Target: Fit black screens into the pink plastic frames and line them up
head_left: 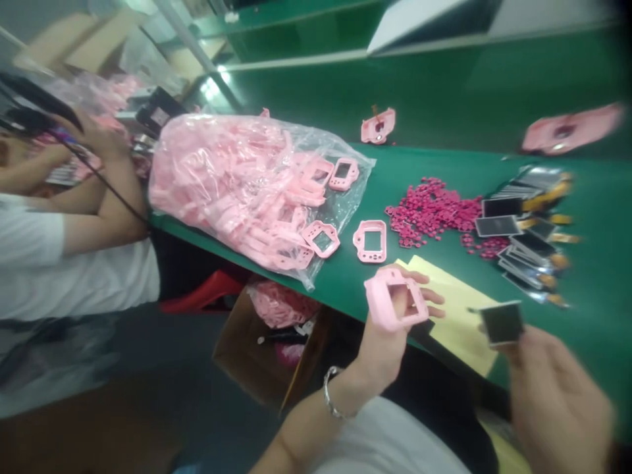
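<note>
A pink camera-shaped plastic housing (380, 304) with a square window sits in my left hand (382, 352), raised over the table's front edge; several of its fingers stretch out behind the housing. Pinched by one edge in my right hand (557, 388) is a small dark display panel (502, 324). The panel is to the right of the housing and apart from it. Below and between both hands lie yellow paper sheets (457, 309). Another pink housing (371, 242) rests on the green table just beyond my left hand.
A clear bag of pink housings (222, 184) lies left on the table (340, 280). Small magenta buttons (434, 210) form a pile, with display panels (533, 247) to their right. Two pink shells (379, 126) lean at the back. A co-worker (83, 243) sits left; a cardboard box (247, 342) stands below.
</note>
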Motion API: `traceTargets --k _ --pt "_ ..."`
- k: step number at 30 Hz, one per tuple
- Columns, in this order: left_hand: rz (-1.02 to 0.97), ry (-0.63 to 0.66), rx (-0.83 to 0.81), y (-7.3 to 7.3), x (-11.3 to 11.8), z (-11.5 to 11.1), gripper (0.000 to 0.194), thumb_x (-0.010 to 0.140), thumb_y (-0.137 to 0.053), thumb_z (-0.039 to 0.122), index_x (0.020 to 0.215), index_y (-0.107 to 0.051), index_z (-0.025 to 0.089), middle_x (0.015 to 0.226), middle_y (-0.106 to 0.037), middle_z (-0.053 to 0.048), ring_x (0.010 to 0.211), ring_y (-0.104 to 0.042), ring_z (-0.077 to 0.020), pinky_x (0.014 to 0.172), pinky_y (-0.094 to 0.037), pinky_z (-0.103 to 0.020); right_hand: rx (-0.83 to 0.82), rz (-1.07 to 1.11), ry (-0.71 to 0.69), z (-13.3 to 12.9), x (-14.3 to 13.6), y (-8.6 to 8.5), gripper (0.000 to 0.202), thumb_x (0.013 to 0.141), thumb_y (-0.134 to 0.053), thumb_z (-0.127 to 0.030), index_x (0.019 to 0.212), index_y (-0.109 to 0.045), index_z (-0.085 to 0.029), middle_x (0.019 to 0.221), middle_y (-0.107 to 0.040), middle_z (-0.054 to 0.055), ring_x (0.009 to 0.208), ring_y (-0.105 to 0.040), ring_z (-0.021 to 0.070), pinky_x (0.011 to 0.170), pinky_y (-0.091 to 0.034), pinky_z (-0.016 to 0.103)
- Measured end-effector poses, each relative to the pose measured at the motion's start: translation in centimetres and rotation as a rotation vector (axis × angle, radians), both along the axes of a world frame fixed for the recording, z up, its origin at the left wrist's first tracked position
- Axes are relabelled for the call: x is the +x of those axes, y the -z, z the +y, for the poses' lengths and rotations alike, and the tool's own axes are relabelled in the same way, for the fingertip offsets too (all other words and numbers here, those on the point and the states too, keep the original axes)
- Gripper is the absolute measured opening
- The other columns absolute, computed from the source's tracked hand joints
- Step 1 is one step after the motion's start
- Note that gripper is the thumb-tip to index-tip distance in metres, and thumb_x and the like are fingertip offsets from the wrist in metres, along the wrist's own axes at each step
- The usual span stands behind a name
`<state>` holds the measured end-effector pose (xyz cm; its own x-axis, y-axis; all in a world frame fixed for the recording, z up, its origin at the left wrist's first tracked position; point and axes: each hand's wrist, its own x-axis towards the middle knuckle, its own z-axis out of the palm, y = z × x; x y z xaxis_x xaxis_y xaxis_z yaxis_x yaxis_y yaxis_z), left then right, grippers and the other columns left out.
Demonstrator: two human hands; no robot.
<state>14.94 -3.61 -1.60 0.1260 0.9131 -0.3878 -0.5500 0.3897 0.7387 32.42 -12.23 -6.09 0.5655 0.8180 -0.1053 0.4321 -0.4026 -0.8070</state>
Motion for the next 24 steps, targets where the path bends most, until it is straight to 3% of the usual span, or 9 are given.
traceTargets --k 4,7,10,12,15,18,24 --pt "0.212 0.060 0.183 1.7 -0.8 -0.8 0.035 0.098 -0.062 0.056 0.105 -0.056 0.022 0.100 -0.065 -0.005 0.076 -0.065 -0.0150 0.070 -0.059 -0.030 0.031 -0.008 -0.014 2.0 -1.5 0.7 0.047 0.094 -0.058 -0.065 0.100 -0.076 -0.021 0.077 -0.072 0.004 0.073 -0.068 0.0216 0.070 -0.054 0.031" --pt "0.521 0.054 0.270 2.0 -1.8 -0.9 0.028 0.104 -0.057 0.045 0.122 -0.059 0.024 0.092 -0.063 -0.003 0.079 -0.062 -0.0149 0.077 -0.054 -0.028 0.119 0.005 -0.012 3.8 -0.2 0.1 0.045 0.092 -0.063 -0.062 0.102 -0.078 -0.021 0.068 -0.069 0.002 0.064 -0.065 0.0181 0.064 -0.053 0.028" --pt "0.756 0.057 0.316 1.5 -2.6 -0.8 0.035 0.101 -0.063 0.034 0.134 -0.061 0.024 0.102 -0.063 -0.004 0.090 -0.061 -0.0167 0.084 -0.052 -0.027 0.171 0.036 0.003 4.0 0.5 -2.1 0.037 0.092 -0.068 -0.057 0.103 -0.079 -0.023 0.068 -0.069 0.000 0.061 -0.064 0.0165 0.060 -0.052 0.027" --pt "0.690 0.178 0.253 1.1 -2.9 -0.8 0.030 0.103 -0.058 0.040 0.124 -0.067 0.021 0.093 -0.062 -0.004 0.078 -0.058 -0.0152 0.069 -0.050 -0.024 0.212 0.012 -0.076 3.4 0.0 -3.9 0.029 0.093 -0.070 -0.052 0.101 -0.081 -0.026 0.075 -0.073 0.001 0.063 -0.065 0.0164 0.061 -0.052 0.028" --pt "0.441 0.356 0.105 0.9 -2.8 -1.1 0.039 0.106 -0.047 0.051 0.116 -0.067 0.020 0.073 -0.054 0.001 0.051 -0.043 -0.0091 0.045 -0.034 -0.020 0.284 -0.100 -0.314 2.6 -1.8 -5.8 0.015 0.096 -0.069 -0.037 0.102 -0.082 -0.030 0.085 -0.076 0.000 0.064 -0.064 0.0154 0.063 -0.052 0.030" --pt "0.341 0.400 0.076 0.9 -2.5 -1.3 0.041 0.105 -0.047 0.055 0.122 -0.065 0.022 0.069 -0.051 0.004 0.045 -0.042 -0.0073 0.043 -0.034 -0.019 0.367 -0.177 -0.493 2.5 -3.1 -6.1 0.021 0.099 -0.064 -0.020 0.109 -0.080 -0.029 0.081 -0.074 -0.001 0.061 -0.060 0.0134 0.065 -0.050 0.030" --pt "0.371 0.340 0.116 0.6 -2.1 -1.5 0.043 0.105 -0.046 0.058 0.112 -0.068 0.021 0.075 -0.056 0.001 0.050 -0.046 -0.0084 0.047 -0.040 -0.020 0.576 -0.378 -0.636 2.7 -2.7 -5.2 0.028 0.092 -0.069 0.000 0.113 -0.073 -0.019 0.091 -0.077 0.001 0.075 -0.067 0.0122 0.073 -0.050 0.028"
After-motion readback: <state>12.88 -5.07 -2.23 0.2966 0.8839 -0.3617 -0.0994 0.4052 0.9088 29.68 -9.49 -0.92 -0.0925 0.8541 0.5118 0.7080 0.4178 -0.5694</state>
